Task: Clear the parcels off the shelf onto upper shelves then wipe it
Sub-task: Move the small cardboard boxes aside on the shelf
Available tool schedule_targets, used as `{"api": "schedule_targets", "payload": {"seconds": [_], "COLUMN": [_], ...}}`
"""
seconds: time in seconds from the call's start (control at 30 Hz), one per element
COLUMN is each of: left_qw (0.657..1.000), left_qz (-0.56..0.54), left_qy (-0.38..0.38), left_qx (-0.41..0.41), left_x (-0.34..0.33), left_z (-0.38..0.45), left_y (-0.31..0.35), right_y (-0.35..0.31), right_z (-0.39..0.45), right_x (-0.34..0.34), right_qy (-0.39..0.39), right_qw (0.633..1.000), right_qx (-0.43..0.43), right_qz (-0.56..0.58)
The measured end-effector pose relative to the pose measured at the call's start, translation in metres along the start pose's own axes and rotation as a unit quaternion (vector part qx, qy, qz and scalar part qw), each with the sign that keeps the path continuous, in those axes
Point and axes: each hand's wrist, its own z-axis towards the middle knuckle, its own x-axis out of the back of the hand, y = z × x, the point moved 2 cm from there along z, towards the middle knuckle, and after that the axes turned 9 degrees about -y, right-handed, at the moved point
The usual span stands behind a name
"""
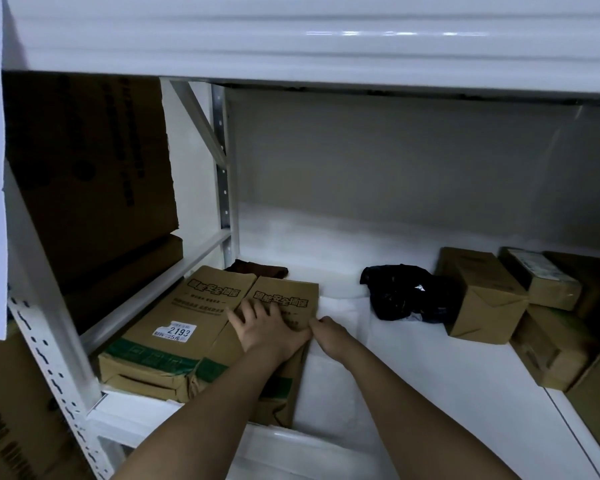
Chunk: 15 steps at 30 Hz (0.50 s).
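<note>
Parcels: two long cartons (pixel 194 327) under flat left hand (pixel 267 327), right hand (pixel 329 332) pinching one's edge.

The shelf (pixel 413 358) is white. On it, brown cardboard parcels (pixel 187 323) carry black lettering and green bands; right of them lies a glossy black bag (pixel 406 292).

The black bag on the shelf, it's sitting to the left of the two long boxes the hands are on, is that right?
Not quite. The head view shows the black bag to the right of the two long boxes, between them and the brown parcels. The left hand and right hand are on the boxes, as you said.
</note>
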Motion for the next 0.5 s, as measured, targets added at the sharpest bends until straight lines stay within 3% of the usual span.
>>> {"api": "schedule_targets", "payload": {"seconds": [0.5], "left_qw": [0.997], "left_qz": [0.052], "left_qy": [-0.046], "left_qx": [-0.033], "left_x": [0.0000], "left_z": [0.0054], "left_y": [-0.0042], "right_y": [-0.0011], "right_z": [0.0021], "right_x": [0.0037], "right_qy": [-0.004], "right_qw": [0.997], "right_qx": [0.035], "right_qz": [-0.064]}}
